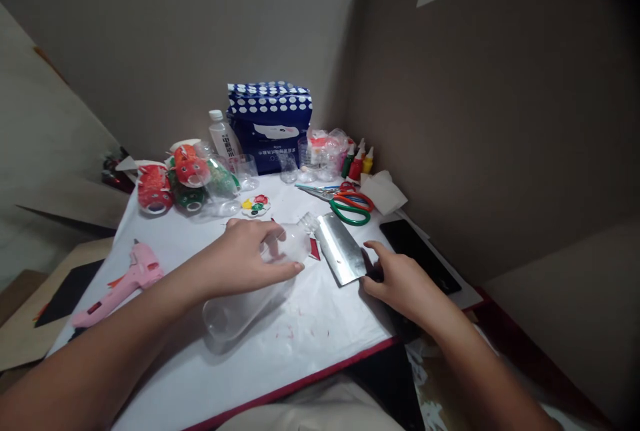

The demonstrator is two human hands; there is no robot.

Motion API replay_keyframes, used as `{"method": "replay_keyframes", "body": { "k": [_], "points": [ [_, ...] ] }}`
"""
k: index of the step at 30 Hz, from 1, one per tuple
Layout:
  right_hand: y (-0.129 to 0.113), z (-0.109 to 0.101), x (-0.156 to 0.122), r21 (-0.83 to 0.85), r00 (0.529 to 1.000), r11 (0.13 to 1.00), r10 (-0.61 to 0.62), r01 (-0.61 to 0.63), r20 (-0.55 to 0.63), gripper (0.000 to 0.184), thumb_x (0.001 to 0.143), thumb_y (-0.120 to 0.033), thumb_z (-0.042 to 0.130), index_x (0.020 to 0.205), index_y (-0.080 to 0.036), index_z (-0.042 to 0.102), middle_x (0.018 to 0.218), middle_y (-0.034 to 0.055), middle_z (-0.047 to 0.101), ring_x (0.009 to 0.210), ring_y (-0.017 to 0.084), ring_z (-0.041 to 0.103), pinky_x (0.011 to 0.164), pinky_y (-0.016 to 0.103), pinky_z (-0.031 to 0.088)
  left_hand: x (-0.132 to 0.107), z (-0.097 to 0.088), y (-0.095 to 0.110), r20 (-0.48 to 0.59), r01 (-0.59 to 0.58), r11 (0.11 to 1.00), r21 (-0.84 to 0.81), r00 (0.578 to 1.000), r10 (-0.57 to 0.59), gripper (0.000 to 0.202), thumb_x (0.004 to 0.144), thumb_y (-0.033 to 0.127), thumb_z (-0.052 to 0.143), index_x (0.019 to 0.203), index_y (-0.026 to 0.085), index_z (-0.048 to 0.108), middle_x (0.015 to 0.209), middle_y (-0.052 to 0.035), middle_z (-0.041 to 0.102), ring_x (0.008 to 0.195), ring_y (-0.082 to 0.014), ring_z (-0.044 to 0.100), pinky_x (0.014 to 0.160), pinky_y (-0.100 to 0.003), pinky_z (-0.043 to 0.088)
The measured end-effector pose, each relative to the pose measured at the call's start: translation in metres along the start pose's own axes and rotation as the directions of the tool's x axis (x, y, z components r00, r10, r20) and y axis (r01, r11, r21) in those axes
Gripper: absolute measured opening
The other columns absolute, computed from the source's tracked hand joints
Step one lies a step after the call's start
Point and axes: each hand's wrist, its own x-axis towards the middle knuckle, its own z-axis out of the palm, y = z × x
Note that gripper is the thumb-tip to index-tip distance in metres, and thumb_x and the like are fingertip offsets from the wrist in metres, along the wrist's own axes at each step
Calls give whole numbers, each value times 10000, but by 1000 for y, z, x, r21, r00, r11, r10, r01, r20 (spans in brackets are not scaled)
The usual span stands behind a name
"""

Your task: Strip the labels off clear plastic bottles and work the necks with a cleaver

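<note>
A clear plastic bottle (240,311) lies on its side on the white-covered table, its neck towards the back right. My left hand (250,251) curves over its upper part, with the thumb along the near side and the fingers over the far side. Beside the bottle's neck is the broad metal blade of a cleaver (340,248). My right hand (400,278) is at its dark handle, thumb and forefinger on either side; the other fingers are hidden. A small red piece (315,249) shows between bottle and blade.
Green- and orange-handled scissors (353,208) lie behind the blade, and a black phone (420,254) is at the right. A pink glue gun (123,281) rests at the left. Red and green bottle crafts (155,188), a blue bag (270,128) and paint bottles (356,164) line the back.
</note>
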Motion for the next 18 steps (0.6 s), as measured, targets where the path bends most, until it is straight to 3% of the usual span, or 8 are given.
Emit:
{"method": "replay_keyframes", "body": {
  "k": [2, 5, 9, 13, 15, 18],
  "points": [
    [0, -1, 2, 87, 999, 996, -4, 1, 34, 620, 704, -189, 581, 1314, -173, 469, 766, 15, 624, 635, 153, 561, 573, 243, 378, 3, -1, -4, -53, -10, 999, 36, 999, 12, 529, 651, 671, 570, 894, 209, 655, 821, -22, 680, 759, -205, 575, 733, -318, 402],
    [0, -2, 0, 393, 993, 916, 44, -85, 111, 756, 686, -154, 564, 1412, -185, 355, 856, 12, 607, 562, 110, 539, 522, 233, 400, 5, -2, -9, -90, 8, 996, 87, 996, 0, 566, 652, 716, 539, 903, 221, 649, 836, -24, 687, 789, -232, 572, 759, -345, 382],
    [1, -12, -7, 766, 986, 624, 57, -156, 154, 743, 689, -171, 609, 1390, -197, 363, 914, 23, 611, 556, 109, 568, 490, 240, 434, 7, 3, -8, -47, 33, 995, 96, 998, -28, 573, 653, 717, 532, 894, 211, 649, 828, -29, 694, 806, -249, 582, 842, -388, 356],
    [4, -27, -13, 902, 978, 401, -55, -162, 200, 579, 734, -290, 651, 1253, -158, 431, 589, -67, 532, 403, 63, 418, 392, 185, 314, 8, 16, -5, 84, 39, 995, 93, 995, -47, 588, 637, 729, 523, 891, 217, 661, 748, -41, 686, 827, -284, 577, 830, -391, 365],
    [1, -30, -16, 900, 973, 410, -98, -151, 208, 423, 812, -338, 598, 1170, -163, 456, 491, -99, 453, 363, 48, 340, 387, 177, 267, 8, 24, -6, 129, 51, 993, 111, 990, -65, 621, 616, 752, 513, 912, 227, 665, 701, -48, 673, 857, -314, 566, 785, -379, 379],
    [-10, -25, -24, 840, 992, 537, -45, -74, 116, 301, 882, -345, 528, 1129, -190, 453, 595, -73, 492, 398, 54, 393, 415, 189, 308, 9, 35, -10, 186, 26, 986, 166, 981, -57, 613, 624, 769, 474, 816, 220, 669, 628, -56, 638, 789, -304, 565, 754, -379, 381]
  ]
}}
